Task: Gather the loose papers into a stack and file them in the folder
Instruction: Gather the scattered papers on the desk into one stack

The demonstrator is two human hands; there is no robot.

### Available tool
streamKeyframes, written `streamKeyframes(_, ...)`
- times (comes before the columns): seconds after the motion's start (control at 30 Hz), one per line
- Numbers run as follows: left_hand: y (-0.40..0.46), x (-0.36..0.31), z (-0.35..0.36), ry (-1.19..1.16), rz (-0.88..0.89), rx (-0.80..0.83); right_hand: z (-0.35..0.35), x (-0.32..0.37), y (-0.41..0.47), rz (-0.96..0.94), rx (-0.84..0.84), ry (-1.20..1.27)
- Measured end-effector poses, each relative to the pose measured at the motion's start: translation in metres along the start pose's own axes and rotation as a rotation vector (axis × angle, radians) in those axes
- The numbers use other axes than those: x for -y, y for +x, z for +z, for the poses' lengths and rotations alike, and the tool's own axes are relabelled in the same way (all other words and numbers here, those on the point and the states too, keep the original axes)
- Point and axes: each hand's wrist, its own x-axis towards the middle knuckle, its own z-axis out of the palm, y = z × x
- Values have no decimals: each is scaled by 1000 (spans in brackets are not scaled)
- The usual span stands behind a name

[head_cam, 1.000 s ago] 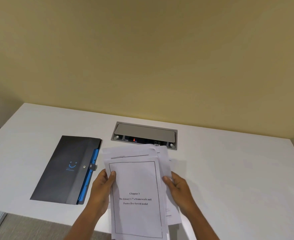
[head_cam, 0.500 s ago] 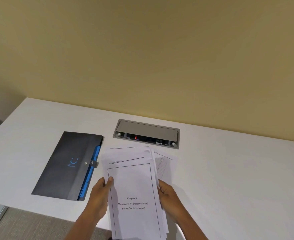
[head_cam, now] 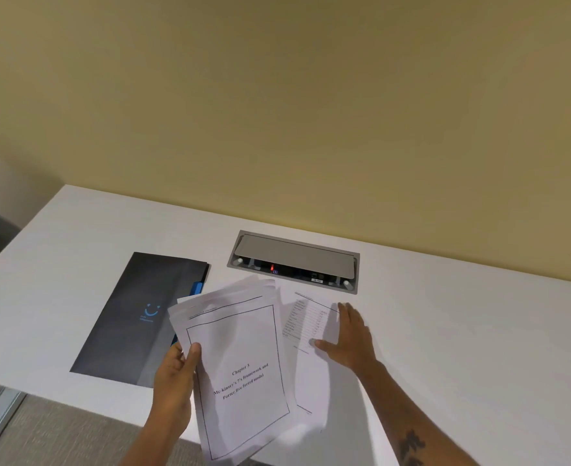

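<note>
The left hand (head_cam: 173, 381) is pinching the paper stack (head_cam: 240, 371) w/ thumb on top, tilted over the desk (head_cam: 445, 331) edge. The right hand (head_cam: 348, 334) is lying flat and unclenched on 1 loose sheet (head_cam: 306, 327); the closed folder (head_cam: 136, 317) is lying just left. The sheet is maybe sliding or creasing if dragged, bc nothing is gripping it.

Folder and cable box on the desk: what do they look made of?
Folder: likely matte dark plastic, given its smooth, dull sheen and printed blue logo; blue tabs at its edge. Cable box: probably brushed grey metal, possibly painted plastic; flat hinged lid, even satin surface.
</note>
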Motion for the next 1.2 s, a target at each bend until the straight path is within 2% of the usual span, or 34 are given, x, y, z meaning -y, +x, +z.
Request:
streamKeyframes(0.17, -4, -5, -13, -15, 3, -21, 21, -18, 13, -2, 101, -271)
streamKeyframes(0.4, -5, -9, -14, -34, -9, -20, 41, -26, -4, -69, -110, -254)
streamKeyframes(0.5, -3, -11, -12, -40, -5, 2, 43, -25, -16, -41, -172, -144)
streamKeyframes(0.7, 0, -14, -7, -28, 15, 26, 37, -12, -46, 154, -146, 121)
streamKeyframes(0.87, 0, -21, -3, -25, 39, 115, 43, -18, -58, 349, -211, 513)
streamKeyframes(1.03, -4, -38, -1, -81, 63, 278, 34, -26, -69, 310, -301, 694)
streamKeyframes(1.2, -6, -53, 3, -81, 84, 335, -5, -17, -77, 237, -365, 860)
